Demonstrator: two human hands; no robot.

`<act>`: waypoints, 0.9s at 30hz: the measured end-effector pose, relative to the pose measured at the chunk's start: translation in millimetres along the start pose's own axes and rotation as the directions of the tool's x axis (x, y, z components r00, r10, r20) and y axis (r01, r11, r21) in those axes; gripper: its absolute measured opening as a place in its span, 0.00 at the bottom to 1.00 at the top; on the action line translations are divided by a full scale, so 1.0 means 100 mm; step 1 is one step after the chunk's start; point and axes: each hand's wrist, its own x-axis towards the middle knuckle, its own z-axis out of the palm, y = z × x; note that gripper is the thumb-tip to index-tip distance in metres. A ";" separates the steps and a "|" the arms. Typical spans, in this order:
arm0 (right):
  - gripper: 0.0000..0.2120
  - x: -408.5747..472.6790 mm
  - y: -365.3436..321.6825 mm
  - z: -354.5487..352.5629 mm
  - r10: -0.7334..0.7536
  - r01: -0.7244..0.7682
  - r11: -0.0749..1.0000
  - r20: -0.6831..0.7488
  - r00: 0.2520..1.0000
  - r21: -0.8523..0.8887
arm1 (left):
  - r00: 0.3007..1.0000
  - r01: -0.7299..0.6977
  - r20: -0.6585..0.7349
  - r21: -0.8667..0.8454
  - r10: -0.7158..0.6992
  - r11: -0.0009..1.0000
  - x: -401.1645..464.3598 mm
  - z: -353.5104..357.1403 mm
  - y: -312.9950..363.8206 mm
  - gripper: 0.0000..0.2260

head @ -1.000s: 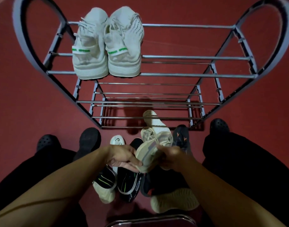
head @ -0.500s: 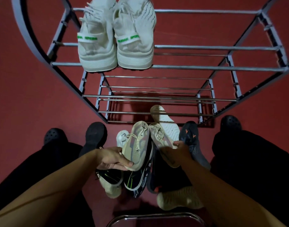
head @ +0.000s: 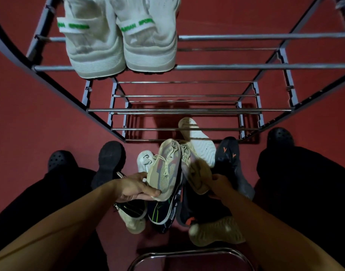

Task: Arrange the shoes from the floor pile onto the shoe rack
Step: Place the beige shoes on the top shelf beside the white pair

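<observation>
My left hand point(head: 135, 187) grips the heel end of a beige mesh sneaker point(head: 164, 169), its toe pointing towards the shoe rack point(head: 191, 110). My right hand point(head: 219, 185) holds the matching beige sneaker point(head: 195, 173) by its heel, just right of the first. Both shoes hang above the floor pile point(head: 167, 210), which includes dark sneakers with green stripes, a grey shoe with orange marks point(head: 229, 155) and a white shoe point(head: 199, 141). A pair of white sneakers with green lettering point(head: 118, 42) stands on the rack's top shelf, at its left.
The rack's lower rails and the right part of the top shelf hold nothing. My black-clad legs and black clogs point(head: 59, 159) flank the pile on the red floor. A black shoe point(head: 110, 159) lies left of the pile. A chrome stool rim point(head: 187, 253) curves at the bottom edge.
One second ago both hands held the beige shoes pressed together; they are now apart, one in each hand, toes towards the rack. The view has come closer to the rack.
</observation>
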 end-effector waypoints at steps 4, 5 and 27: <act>0.06 -0.32 -0.14 0.00 0.033 -0.066 0.963 0.129 0.991 0.260 | 0.999 -0.013 -0.031 0.049 0.015 0.999 -0.06 0.10 0.01 0.27; 0.06 -0.39 -0.18 -0.02 0.018 -0.065 0.954 0.162 0.987 0.292 | 0.999 -0.017 -0.036 0.055 0.019 0.998 -0.09 0.13 0.02 0.27; 0.15 -2.71 -0.65 -0.93 -0.172 0.089 0.900 0.159 0.972 0.428 | 0.921 -0.390 0.154 0.386 0.359 0.836 -2.13 1.39 0.54 0.11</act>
